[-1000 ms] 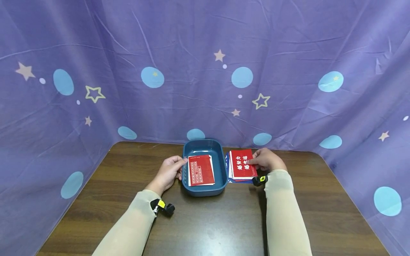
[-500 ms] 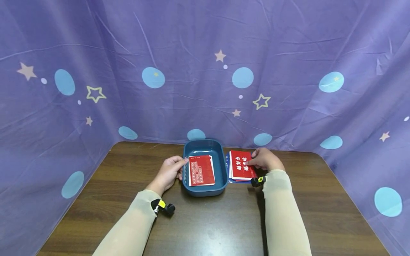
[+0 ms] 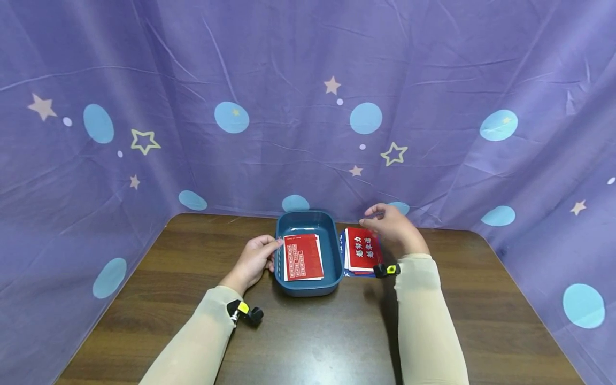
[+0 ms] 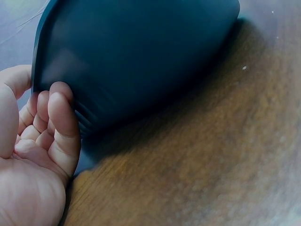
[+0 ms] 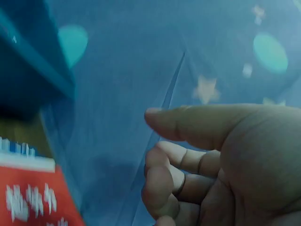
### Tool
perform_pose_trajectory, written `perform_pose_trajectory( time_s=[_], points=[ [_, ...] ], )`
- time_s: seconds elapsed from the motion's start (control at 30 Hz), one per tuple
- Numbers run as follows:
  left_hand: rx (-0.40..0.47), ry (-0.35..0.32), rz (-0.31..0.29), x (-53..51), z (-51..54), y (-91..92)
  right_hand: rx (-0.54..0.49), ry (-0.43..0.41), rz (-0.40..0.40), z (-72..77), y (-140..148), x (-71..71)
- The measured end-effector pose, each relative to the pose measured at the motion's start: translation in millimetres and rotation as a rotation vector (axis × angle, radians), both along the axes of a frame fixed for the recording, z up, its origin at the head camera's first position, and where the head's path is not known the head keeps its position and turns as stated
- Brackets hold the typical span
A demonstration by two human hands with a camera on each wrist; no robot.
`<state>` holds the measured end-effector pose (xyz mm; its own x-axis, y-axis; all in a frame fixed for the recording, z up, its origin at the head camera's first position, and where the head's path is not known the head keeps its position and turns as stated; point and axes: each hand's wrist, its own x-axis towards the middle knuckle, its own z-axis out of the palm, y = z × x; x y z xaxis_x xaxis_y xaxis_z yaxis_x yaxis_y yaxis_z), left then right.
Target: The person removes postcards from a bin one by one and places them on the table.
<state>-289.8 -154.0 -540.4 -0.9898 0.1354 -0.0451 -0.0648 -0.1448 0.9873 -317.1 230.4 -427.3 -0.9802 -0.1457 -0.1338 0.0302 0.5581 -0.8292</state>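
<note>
My left hand grips the left rim of a dark blue plastic tub, thumb over the edge and fingers against the outer wall, as the left wrist view also shows. Inside the tub lies a small stack of cards, a red card with white print on top. Right of the tub, a pile of red, white and blue cards rests on the table, topped by a red card with white characters. Above that pile's right side hovers my right hand, fingers loosely bent, thumb extended, holding nothing.
Under everything is a brown wooden table. A purple curtain with stars and blue ovals hangs close behind the table's back edge and along both sides.
My right hand has let go of the red card on the right pile and lifted up and away from it. The left hand keeps its grip on the tub.
</note>
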Motion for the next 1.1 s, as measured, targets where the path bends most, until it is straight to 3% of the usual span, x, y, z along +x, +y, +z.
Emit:
perform_pose_trajectory(
  time_s=[0.13, 0.3, 0.6, 0.9, 1.1],
  points=[
    [0.001, 0.001, -0.006, -0.2, -0.7, 0.8, 0.066, 0.089, 0.071, 14.4, -19, 5.2],
    [0.002, 0.002, -0.002, -0.6, 1.1, 0.7, 0.073, 0.111, 0.099, 22.2, -46, 11.2],
    [0.002, -0.015, 0.008, 0.5, 1.0, 1.1, 0.135, 0.059, 0.185, 5.3, -100, 4.3],
    [0.002, -0.006, -0.005, 0.0, 0.3, -0.2, 0.332, -0.050, 0.264, -3.2, -146, -23.0],
    [-0.004, -0.008, -0.005, 0.1, 1.4, -0.3, 0.493, -0.067, 0.293, -8.7, -165, -25.4]
  ],
)
